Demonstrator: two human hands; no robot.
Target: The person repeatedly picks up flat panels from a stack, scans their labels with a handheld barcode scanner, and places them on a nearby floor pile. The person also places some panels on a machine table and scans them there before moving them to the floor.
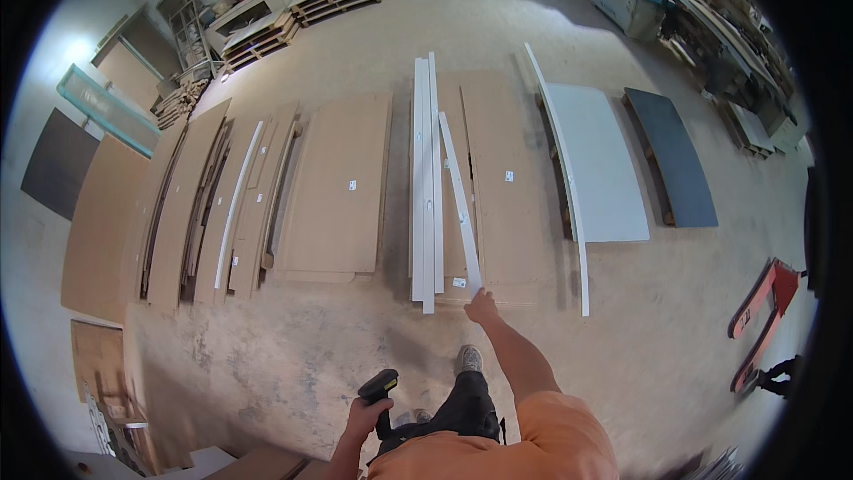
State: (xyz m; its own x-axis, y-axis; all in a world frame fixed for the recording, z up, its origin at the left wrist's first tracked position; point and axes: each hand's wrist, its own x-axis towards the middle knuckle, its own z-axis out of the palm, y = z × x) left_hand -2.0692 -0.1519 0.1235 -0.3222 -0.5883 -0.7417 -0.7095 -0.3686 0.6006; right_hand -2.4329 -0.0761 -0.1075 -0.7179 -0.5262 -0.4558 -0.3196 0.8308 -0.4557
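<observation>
My left hand [362, 416] is closed around the handle of a black handheld scanner [379, 385] with a small yellow mark, low in front of my body. With my right arm stretched forward, my right hand [481, 306] grips the near end of a narrow white strip [458, 200]. That strip lies slanted over a stack of brown boards [498, 124], its far end beside several longer white strips [427, 178] lying side by side. White labels [509, 176] are stuck on the brown boards.
To the left are more brown board stacks [342, 169], one with a white strip [240, 200] on it. On the right lie a pale panel [609, 164], a long white strip [569, 173] at its edge, and a dark grey panel [675, 160]. A red pallet jack [769, 307] stands far right.
</observation>
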